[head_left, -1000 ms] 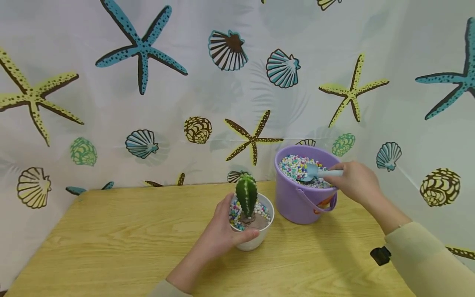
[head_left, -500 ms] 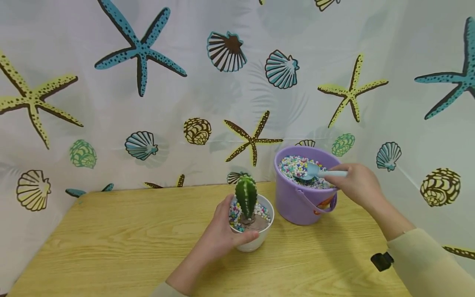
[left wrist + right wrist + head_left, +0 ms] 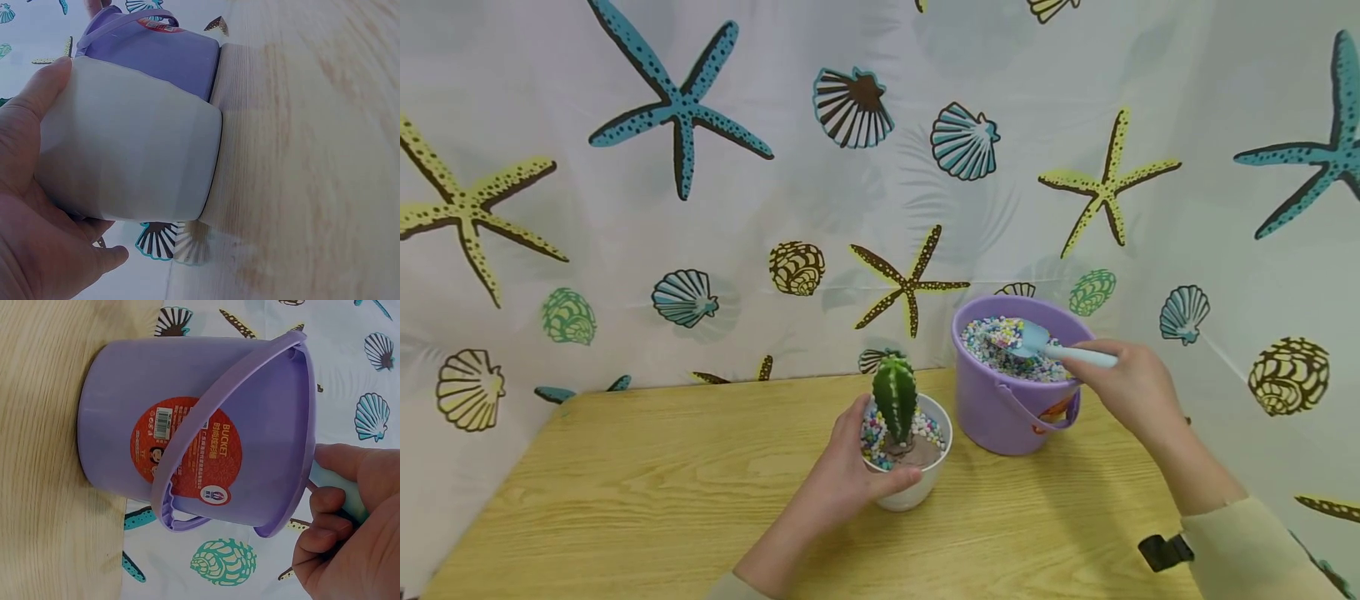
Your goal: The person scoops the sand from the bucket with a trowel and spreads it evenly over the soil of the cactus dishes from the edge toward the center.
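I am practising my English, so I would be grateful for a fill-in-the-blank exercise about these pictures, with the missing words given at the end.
1. The left hand holds the ____ pot in which the cactus stands.
2. The right hand grips the handle of a light ____ scoop.
3. In the head view, the bucket stands to the ____ of the pot.
4. The background of the label on the bucket is ____.

Missing words: white; blue; right; red.

We could pass over the bench (image 3: 647,483) well left of the pot (image 3: 925,479), but the bucket (image 3: 1000,417) close on its right and the curtain (image 3: 737,200) behind block us.
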{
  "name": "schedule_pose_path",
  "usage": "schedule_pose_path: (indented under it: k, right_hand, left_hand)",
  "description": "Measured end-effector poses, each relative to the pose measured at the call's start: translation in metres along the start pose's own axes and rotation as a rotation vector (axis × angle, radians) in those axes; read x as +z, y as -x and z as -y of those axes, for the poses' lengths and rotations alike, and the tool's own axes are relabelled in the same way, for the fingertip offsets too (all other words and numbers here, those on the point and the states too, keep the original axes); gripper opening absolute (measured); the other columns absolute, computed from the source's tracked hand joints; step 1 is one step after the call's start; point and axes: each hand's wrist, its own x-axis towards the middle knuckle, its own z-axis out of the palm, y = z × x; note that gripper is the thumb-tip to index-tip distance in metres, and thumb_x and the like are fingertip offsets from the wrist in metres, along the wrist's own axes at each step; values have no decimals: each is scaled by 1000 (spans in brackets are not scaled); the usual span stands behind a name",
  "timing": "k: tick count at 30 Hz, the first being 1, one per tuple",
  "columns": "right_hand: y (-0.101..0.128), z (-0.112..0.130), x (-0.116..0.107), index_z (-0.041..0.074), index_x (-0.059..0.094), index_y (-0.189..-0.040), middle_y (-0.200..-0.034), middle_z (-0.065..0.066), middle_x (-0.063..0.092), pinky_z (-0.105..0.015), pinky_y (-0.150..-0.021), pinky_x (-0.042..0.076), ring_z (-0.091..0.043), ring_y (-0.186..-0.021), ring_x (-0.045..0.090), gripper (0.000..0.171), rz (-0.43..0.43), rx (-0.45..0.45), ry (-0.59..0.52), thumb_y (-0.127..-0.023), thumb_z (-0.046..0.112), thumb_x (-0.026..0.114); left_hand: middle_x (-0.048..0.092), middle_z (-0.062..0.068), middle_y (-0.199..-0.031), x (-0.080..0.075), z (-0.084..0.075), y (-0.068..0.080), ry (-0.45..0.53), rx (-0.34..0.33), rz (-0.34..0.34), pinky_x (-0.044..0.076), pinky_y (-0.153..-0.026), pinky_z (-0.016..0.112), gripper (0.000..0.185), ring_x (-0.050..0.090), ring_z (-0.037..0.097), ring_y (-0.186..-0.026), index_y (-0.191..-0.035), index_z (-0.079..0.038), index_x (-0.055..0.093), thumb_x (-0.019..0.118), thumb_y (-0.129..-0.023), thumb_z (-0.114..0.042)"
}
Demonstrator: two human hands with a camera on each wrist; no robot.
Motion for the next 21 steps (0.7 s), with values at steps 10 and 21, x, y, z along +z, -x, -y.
schedule_pose_path:
  k: [10,21]
  right_hand:
    - [7,-7,6,8,73,-144,-155,-24,61,-42,-75,46,-42,-122,59,68,-35,43,-57,-103,62,72]
    - [15,-14,11,11,76,-142,-151,-22,65,-44,-83,48,-37,-125,59,67,-79,56,-126,-102,65,72]
  left_hand:
    - [27,23,-176,0,1,1,-5,17,-2,36,-123,67,132,41,46,-155,-177,-12,17,97,-82,-56]
    - [29,22,-175,1,4,-1,-15,1,-9,35,-124,67,134,41,45,-155,-177,-12,16,98,-80,-58]
